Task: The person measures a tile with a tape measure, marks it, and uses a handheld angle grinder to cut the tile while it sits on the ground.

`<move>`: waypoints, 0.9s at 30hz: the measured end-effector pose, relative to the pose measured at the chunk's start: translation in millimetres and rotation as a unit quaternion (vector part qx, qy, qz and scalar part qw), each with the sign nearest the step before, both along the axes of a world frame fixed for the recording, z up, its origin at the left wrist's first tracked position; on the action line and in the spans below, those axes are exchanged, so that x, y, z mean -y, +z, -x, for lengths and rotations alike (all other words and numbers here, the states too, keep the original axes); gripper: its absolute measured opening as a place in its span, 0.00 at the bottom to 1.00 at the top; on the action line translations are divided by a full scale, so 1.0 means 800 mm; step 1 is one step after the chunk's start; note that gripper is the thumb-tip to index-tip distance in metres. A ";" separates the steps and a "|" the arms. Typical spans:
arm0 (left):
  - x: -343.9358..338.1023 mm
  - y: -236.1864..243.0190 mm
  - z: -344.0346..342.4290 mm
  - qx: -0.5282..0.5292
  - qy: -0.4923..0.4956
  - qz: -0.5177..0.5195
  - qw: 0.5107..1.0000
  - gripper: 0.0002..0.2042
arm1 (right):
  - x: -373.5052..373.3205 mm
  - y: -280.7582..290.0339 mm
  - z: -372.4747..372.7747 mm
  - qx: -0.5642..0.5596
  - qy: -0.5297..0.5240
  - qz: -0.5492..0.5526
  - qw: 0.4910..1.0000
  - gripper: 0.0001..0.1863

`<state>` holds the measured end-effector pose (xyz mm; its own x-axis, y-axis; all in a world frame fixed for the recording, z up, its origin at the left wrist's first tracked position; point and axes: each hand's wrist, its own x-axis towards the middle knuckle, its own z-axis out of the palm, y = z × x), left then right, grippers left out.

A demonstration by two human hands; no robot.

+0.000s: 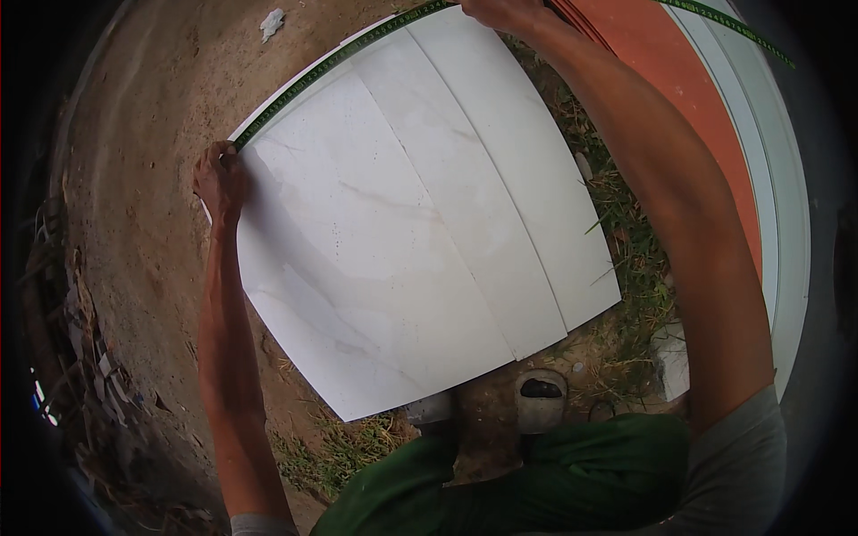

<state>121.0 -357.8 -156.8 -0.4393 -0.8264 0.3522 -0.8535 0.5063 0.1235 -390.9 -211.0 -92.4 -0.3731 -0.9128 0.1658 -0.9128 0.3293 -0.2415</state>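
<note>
Where white panels (pixel 375 241) lie, dirt (pixel 143 179), grass (pixel 340 457)

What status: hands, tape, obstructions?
Left hand pinching green measuring tape at white panel corner; right hand at tape, partly cropped. Tape along far edge. Nothing seen across it.

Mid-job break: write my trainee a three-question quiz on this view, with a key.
1. Multiple choice: along which edge of the white panels does the tape measure run, as the person faces them?
A) near
B) far
C) right
2. True or false: the tape measure is yellow.
3. Short answer: which of the person's hands is nearer the orange-red surface?

Key:
1. B, far.
2. False; it is green.
3. The right hand.
</note>
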 end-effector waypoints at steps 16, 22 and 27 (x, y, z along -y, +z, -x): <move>-0.437 0.094 -0.046 -0.165 -0.015 -0.262 0.951 0.04 | -0.386 0.088 -0.051 -0.109 0.072 -0.055 0.990 0.28; -0.590 0.092 -0.098 -0.139 0.010 -0.303 0.943 0.02 | -0.510 0.111 -0.111 -0.065 0.043 -0.146 0.986 0.21; -0.642 0.082 -0.137 -0.122 0.066 -0.336 0.932 0.04 | -0.561 0.093 -0.142 -0.031 0.101 -0.107 0.989 0.20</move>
<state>230.5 156.2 -91.1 -0.2923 -0.9377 -0.1878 -0.8075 0.1367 0.5738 -277.6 237.5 -17.8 -0.1744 -0.9844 -0.0218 -0.9761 0.1758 -0.1279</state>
